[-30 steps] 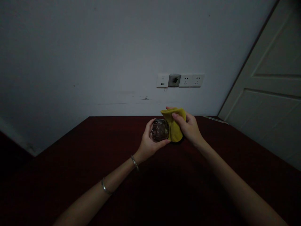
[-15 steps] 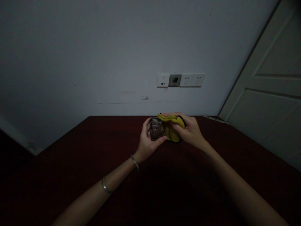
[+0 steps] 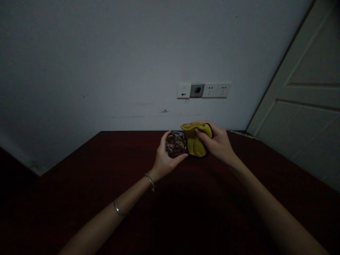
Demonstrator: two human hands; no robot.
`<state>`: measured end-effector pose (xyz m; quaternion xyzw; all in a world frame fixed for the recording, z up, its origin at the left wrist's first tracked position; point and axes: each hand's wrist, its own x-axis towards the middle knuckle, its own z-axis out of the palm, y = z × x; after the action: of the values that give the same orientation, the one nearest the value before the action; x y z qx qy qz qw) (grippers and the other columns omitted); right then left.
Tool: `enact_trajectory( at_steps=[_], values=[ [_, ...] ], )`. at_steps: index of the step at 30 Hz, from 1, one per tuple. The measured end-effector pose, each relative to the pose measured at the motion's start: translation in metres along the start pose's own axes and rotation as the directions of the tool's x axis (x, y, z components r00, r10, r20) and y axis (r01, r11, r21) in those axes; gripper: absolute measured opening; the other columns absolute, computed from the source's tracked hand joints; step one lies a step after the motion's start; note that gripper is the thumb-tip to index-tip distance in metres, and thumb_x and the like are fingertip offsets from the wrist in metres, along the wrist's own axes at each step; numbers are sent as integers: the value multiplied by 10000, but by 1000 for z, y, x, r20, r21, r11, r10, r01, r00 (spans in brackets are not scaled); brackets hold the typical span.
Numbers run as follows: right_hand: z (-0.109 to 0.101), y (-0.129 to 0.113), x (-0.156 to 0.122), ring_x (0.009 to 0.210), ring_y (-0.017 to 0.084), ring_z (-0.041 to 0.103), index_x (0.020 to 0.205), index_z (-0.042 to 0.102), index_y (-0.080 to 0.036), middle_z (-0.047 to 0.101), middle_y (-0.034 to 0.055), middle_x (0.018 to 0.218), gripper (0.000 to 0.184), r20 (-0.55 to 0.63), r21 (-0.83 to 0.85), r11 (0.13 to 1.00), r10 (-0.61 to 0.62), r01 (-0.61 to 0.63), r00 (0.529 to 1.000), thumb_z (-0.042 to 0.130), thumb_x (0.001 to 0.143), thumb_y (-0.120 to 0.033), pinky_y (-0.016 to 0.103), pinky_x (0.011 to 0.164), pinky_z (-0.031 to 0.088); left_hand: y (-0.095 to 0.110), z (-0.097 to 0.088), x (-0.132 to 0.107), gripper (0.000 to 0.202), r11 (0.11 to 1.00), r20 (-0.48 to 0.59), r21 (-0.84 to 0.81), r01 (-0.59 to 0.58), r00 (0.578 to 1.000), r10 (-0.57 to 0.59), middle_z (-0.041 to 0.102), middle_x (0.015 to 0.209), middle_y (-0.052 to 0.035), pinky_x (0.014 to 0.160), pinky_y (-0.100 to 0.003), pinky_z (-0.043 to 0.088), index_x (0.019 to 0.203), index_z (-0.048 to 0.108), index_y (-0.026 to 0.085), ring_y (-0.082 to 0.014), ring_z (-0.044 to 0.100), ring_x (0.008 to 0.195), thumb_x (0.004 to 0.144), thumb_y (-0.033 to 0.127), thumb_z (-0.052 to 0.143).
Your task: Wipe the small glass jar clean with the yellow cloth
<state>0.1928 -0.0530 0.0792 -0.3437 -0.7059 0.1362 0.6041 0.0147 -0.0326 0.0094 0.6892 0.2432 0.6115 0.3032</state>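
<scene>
My left hand (image 3: 165, 161) is wrapped around a small clear patterned glass (image 3: 175, 144), held above a dark red table (image 3: 106, 184). My right hand (image 3: 219, 143) grips a folded yellow cloth (image 3: 196, 140) and presses it against the right side of the glass. Both hands are closed. Two bracelets sit on my left wrist and forearm.
A pale wall stands behind the table, with a row of white sockets (image 3: 204, 90) above the hands. A white panelled door (image 3: 305, 106) is at the right. A thin light object (image 3: 243, 135) lies at the table's back right edge.
The glass and my left hand have shifted slightly left and up. The cloth in my right hand has moved over the side of the glass, down and back up.
</scene>
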Motion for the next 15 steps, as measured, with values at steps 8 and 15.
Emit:
enact_trajectory(
  at_steps=[8,15],
  values=[
    [2,-5,-7,1103,212,608,1156,617,-222,652,67,1192,354,277,-152,959,-191,239,942,616,803,-193,398,966,479,2,1,1,857,987,99,150,-48,995,33,502,1297,-156,1012,-495,407,1333,348,189,-302,503,1184,619,325,803],
    [1,-13,-9,1089,214,617,1143,625,-226,674,70,1145,372,352,-210,899,-296,383,888,560,791,-124,395,943,499,2,0,0,889,989,88,148,18,996,-31,551,1239,-151,944,-479,462,1341,356,188,-295,567,1093,594,324,819]
  ],
)
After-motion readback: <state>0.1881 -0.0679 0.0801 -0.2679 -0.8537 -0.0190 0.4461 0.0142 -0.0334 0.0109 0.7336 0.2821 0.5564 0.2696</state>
